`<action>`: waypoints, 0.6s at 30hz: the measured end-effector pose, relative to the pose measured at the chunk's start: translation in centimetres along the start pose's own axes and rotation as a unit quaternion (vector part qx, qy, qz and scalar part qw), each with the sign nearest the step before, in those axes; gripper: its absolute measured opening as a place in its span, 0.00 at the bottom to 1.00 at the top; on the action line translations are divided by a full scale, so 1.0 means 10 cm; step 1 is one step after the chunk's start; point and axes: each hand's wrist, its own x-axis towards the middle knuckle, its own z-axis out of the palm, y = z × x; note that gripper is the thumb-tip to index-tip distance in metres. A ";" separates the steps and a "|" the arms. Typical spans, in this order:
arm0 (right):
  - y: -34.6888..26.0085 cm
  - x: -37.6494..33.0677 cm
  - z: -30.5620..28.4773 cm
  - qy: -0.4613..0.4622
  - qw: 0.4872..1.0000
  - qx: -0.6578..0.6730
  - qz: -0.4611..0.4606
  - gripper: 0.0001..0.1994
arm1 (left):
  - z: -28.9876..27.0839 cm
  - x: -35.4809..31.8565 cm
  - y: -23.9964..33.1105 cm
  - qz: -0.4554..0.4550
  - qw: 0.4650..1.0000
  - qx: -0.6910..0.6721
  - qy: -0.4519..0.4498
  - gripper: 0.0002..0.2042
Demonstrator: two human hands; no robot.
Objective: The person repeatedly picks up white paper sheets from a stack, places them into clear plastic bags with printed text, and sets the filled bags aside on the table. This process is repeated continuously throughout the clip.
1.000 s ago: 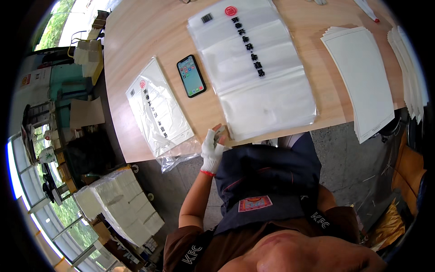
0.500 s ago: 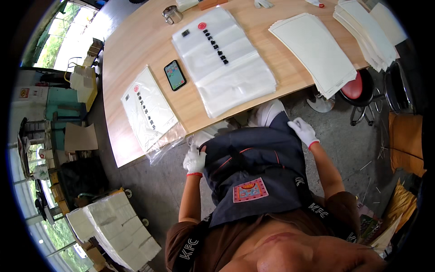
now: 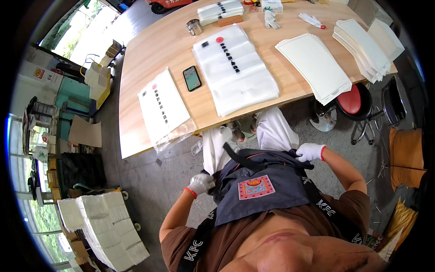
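My left hand [image 3: 200,184], in a white knit glove with a red cuff, is closed at the left edge of the dark blue apron [image 3: 226,204] I wear. On the other side my right hand [image 3: 310,153], gloved alike, grips the apron's right edge. A black strap [image 3: 244,158] sticks up from the apron's front, and the lower part is bunched up, showing my white trousers [image 3: 277,129]. Beyond, on the table's near edge, lie a clear bag with white sheets in it [image 3: 163,106] and a stack of printed plastic bags [image 3: 240,77].
A phone [image 3: 191,78] lies between the bags on the wooden table [image 3: 136,59]. Farther off are a metal cup [image 3: 194,27], loose gloves [image 3: 271,19] and paper stacks [image 3: 315,65]. A red-seated stool [image 3: 350,99] stands at right, a loaded paper cart [image 3: 106,226] at lower left.
The apron's lower part has been drawn up toward me, uncovering the white trousers. My left hand has come nearer my body, my right hand slightly lower. The view has tilted toward the table's far side.
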 end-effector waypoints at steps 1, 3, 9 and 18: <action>0.03 0.06 0.01 0.000 0.999 0.021 0.026 0.15 | -0.21 -0.15 0.15 0.007 0.999 -0.018 -0.030 0.15; -0.02 0.20 -0.22 0.028 0.998 -0.064 0.012 0.14 | -0.45 0.04 0.11 -0.044 0.994 0.092 0.028 0.12; -0.04 0.66 -1.34 0.475 0.877 0.015 0.068 0.20 | -2.94 -0.47 1.59 0.476 0.784 -0.377 0.126 0.11; 0.09 1.59 -1.58 0.459 0.852 0.046 0.247 0.30 | -3.07 -0.64 2.73 0.693 0.660 -0.287 -0.039 0.15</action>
